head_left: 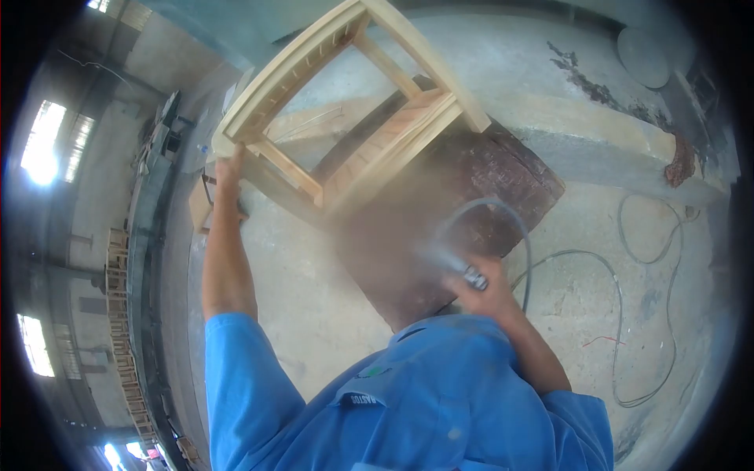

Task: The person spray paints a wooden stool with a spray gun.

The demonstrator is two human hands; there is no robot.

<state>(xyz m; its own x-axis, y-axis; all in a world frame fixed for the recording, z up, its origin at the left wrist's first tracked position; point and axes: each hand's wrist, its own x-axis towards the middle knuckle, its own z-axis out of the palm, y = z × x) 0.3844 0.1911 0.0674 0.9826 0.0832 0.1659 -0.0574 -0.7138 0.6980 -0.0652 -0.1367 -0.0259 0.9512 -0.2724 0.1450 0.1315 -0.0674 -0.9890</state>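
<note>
A pale wooden chair frame (408, 129), with slatted parts and open sides, stands tilted on a dark brown board (510, 169). My left hand (229, 163) is closed around its near left corner, arm stretched out. In my right hand (485, 289), low over the board's front part, is a metal spray gun (471, 275) pointing up and left toward the frame. A grey hose (525, 224) loops beside it. A brownish blur covers the middle of the view, hiding the gun's front and the frame's lower edge.
More hose (616, 314) snakes over the concrete floor at right. A low concrete ledge (597, 133) runs behind the board, with a round pale object (644, 56) at the far right. A small wooden item (202, 204) stands beyond my left arm; several wooden pieces (126, 337) line the far left.
</note>
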